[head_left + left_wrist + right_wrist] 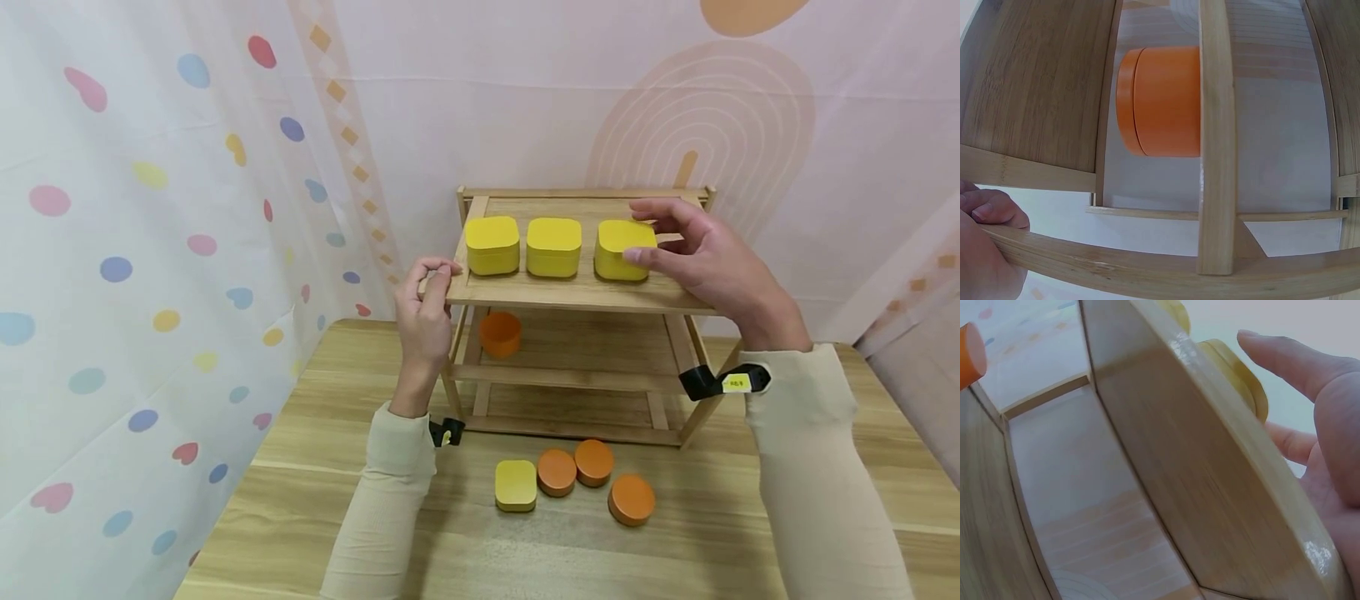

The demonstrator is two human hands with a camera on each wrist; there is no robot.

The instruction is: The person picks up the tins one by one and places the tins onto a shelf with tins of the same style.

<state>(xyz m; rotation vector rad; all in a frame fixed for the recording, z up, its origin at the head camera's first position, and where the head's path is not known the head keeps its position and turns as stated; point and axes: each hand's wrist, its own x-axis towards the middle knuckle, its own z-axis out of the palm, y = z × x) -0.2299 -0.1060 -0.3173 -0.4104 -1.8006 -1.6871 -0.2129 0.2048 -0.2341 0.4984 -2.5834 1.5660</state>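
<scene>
- Beige sleeves (pixel 821 467) reach in from the bottom, nearest the viewer, above a wood-grain table (pixel 277 517).
- Left hand (pixel 429 312): fingers curled around the left edge of a wooden rack (pixel 558 292), gripping it.
- Right hand (pixel 701 254): thumb in front of the rightmost yellow box (pixel 618 240), fingers behind it, spread apart; whether they press on it, I cannot tell.
- That box sits upright on the top shelf, in a row with the middle yellow box (pixel 553 248) and the left yellow box (pixel 492 247); the gap beside it looks slightly wider than the other.
- Below, an orange cup (pixel 500 335) stands at the middle shelf's left. Three orange round pieces (pixel 631 500) and a squarish yellow piece (pixel 516 485) lie before the rack.
- Judging by the pose, the box is being positioned: best to guide it lightly from opposite sides, slide it flat, brace the rack, and widen the fingers fully before withdrawing.
</scene>
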